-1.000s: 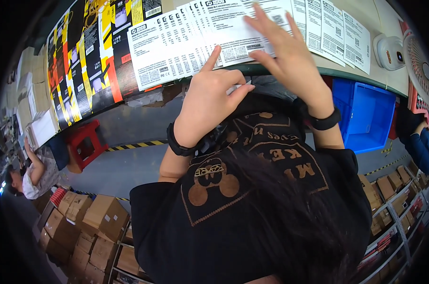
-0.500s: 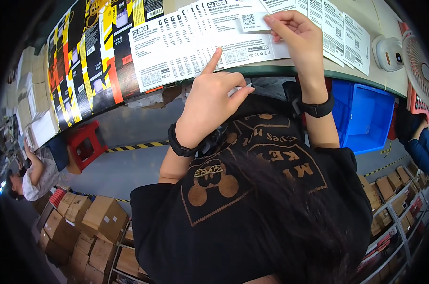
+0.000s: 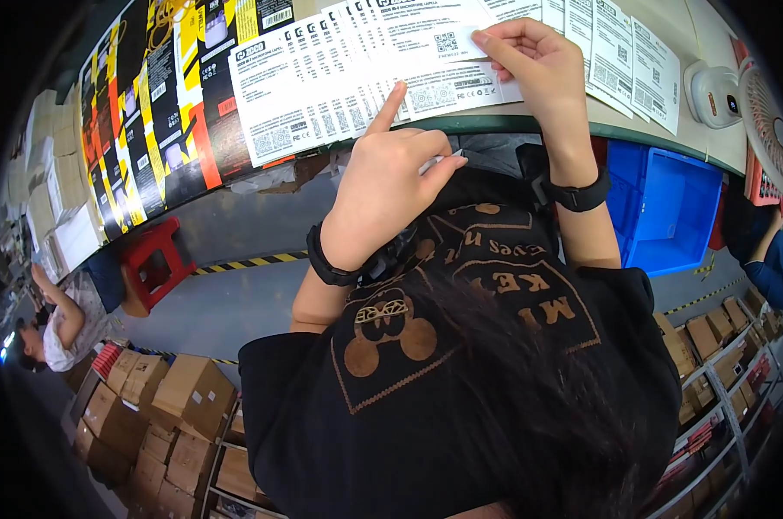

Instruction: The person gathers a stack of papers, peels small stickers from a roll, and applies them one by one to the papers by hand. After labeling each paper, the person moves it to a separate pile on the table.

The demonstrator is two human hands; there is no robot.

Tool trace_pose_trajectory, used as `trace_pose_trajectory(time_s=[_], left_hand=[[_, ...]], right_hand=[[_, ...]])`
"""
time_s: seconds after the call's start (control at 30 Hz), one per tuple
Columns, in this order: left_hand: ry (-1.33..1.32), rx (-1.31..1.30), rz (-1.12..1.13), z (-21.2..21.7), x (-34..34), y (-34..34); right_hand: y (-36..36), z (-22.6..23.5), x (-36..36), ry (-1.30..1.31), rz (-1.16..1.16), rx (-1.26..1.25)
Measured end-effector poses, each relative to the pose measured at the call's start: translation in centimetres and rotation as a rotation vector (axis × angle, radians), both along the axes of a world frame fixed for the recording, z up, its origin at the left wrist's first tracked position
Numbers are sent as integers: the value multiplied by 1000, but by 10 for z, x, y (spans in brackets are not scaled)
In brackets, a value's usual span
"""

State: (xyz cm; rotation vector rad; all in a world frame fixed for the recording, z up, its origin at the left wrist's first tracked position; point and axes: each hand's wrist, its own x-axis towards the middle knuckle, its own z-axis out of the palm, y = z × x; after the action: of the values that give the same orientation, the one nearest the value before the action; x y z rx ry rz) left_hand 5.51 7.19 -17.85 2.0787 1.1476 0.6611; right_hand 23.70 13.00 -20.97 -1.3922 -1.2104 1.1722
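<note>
Overlapping white printed cards [image 3: 322, 82] lie in a fanned row along the table edge. My right hand [image 3: 543, 65] pinches the edge of a small white QR-code label [image 3: 447, 43] between thumb and fingers, over the cards at the right of the row. My left hand [image 3: 396, 173] has its index finger stretched out, the tip at the cards' lower part. Its other fingers are curled in, and a white sliver shows by the thumb; what it belongs to is hidden.
Black and yellow printed packages [image 3: 162, 104] lie left of the cards. A white round device [image 3: 711, 95] and a fan [image 3: 772, 130] stand at the right. Below the table are a blue crate [image 3: 668, 212] and a red stool [image 3: 153, 259]. Another person [image 3: 63, 316] is at far left.
The label in my right hand has moved slightly left and down, closer against the cards. My left hand has hardly moved.
</note>
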Motion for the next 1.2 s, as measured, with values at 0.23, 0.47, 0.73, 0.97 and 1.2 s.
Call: trace_pose_trajectory(time_s=[0.23,0.47,0.73,0.97,1.2], left_hand=[[-18,7,3,-6,-2,0],[-4,-4,-3,-8,-3,1],[9,-6,7,-12,1,0],[29,10,-4,-2,2,-8],[26,32,11,20,-1,-19]], right_hand=[[1,-9,7,-88,60,-86],[1,-8,-8,147,-24,-63],[-3,-10,-13,-386,-31,143],[-7,-11,-24,-837,-69,223],[-17,29,-39,-761,88,1152]])
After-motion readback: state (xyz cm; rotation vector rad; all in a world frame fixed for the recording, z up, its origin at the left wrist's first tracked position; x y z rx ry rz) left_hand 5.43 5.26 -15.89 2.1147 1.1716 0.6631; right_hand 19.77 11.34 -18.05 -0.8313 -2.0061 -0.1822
